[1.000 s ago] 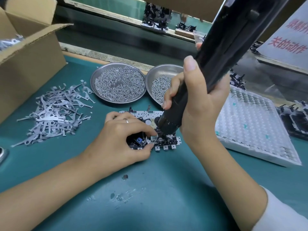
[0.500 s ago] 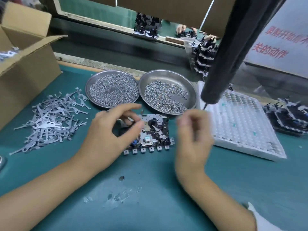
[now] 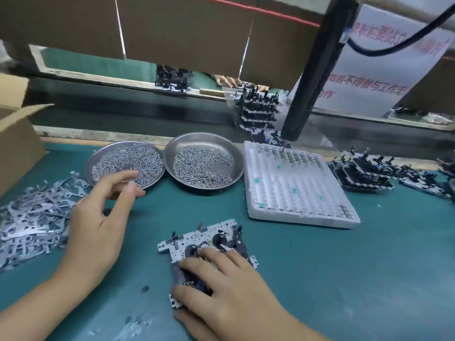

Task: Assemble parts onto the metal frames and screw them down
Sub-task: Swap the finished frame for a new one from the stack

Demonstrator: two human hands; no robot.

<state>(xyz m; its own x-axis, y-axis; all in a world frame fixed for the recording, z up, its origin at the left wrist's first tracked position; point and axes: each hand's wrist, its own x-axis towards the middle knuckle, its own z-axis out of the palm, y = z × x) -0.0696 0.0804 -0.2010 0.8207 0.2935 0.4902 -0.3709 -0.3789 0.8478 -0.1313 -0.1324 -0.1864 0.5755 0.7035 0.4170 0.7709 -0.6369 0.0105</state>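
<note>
One metal frame (image 3: 197, 239) lies flat on the green surface (image 3: 344, 279) in front of me, its long axis running from about eight o'clock to two o'clock, the bare perforated end pointing up toward the white tray (image 3: 295, 190) and the end crowded with black parts tucked under my right hand (image 3: 229, 286). That hand rests on the near half of the frame, fingers curled down over it and the thumb hooked at its near edge, so I am gripping it. My left hand (image 3: 98, 222) hovers at about ten o'clock from the frame, apart from it, fingers loosely spread and holding nothing, its fingertips (image 3: 135, 190) over the near rim of the left dish of screws (image 3: 125, 161). A second dish of screws (image 3: 204, 161) sits just beside the first, at twelve o'clock from the frame. At nine o'clock lies a heap of small metal levers (image 3: 32, 225). The black screwdriver (image 3: 312, 77) hangs tilted above the tray's far edge, at one o'clock, untouched by either hand.
</note>
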